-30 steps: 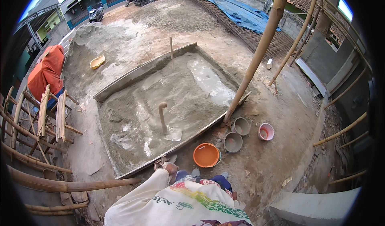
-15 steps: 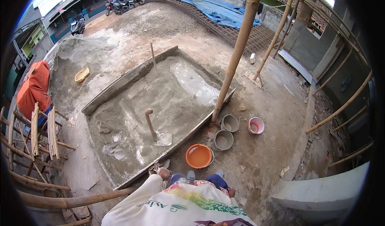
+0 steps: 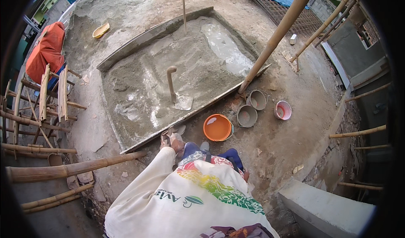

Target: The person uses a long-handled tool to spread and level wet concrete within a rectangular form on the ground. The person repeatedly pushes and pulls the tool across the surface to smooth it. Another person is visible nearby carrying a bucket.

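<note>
My left hand [image 3: 165, 141] is low at the near edge of the mixing trough [image 3: 139, 146], fingers bent around something small I cannot make out. Beside it a greyish, rounded piece [image 3: 179, 129] shows, its kind unclear. Only a bit of my right hand [image 3: 246, 176] shows at my right side, its fingers hidden. Grey, sandy mortar [image 3: 135, 84] fills the low-walled trough, with a wet pool [image 3: 228, 48] at the far right. A hoe [image 3: 171, 84] stands in the mortar, its blade near the front wall. An orange bucket [image 3: 231, 130] sits in front of my feet.
Two grey buckets [image 3: 247, 116] and a pink-white bucket [image 3: 283, 110] stand right of the orange one. A slanting bamboo pole [image 3: 276, 39] rises by the trough's corner. Bamboo poles [image 3: 84, 167] lie left; a concrete ledge [image 3: 329, 208] is at lower right. A yellow basin [image 3: 101, 30] lies on sand.
My view has tilted down, so the trough and buckets sit higher and further right in the picture. My left hand stays by the trough's near edge.
</note>
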A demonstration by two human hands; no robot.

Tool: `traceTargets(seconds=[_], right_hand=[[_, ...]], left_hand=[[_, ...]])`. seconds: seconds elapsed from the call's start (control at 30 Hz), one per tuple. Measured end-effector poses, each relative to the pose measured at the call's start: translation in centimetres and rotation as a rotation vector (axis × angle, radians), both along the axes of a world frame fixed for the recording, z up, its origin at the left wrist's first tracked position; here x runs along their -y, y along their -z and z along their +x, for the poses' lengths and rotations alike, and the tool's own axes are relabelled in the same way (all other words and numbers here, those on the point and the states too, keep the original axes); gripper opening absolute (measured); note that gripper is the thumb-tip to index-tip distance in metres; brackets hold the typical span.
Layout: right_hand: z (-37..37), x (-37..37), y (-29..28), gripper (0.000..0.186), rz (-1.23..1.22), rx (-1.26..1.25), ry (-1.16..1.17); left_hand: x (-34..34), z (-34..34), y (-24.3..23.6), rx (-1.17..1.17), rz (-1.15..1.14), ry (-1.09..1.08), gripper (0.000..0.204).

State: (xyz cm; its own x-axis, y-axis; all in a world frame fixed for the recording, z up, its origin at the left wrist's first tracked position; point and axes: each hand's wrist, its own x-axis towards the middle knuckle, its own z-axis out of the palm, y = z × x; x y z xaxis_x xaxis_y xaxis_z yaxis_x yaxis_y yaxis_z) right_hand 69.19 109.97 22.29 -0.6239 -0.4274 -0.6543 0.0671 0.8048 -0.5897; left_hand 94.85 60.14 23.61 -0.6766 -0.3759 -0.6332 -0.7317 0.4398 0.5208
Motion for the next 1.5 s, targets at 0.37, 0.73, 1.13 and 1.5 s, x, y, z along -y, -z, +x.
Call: traceTargets(seconds=[0.37, 0.73, 1.13, 1.5], right_hand=[[-4.2, -0.2, -1.3, 0.045, 0.012, -0.232, 0.106], [-2.6, -1.3, -5.2, 0.052, -0.072, 0.235, 0.768], [5.6, 7.7, -4.7, 0.042, -0.093, 0.122, 0.68], [10.3, 11.0, -12.5, 0.036, -0.049, 0.089, 0.899]], left_hand=[[-6.0, 0.1, -6.0, 0.004, 0.345, -0.541, 0.023], [13.1, -0.1, -4.7, -0.239, 0.611, -1.198, 0.026], [40.6, -20.0, -8.7, -0.466, -0.493, -0.863, 0.081], [43.2, -25.5, -4.3, -0.247, -0.076, -0.965, 0.039]])
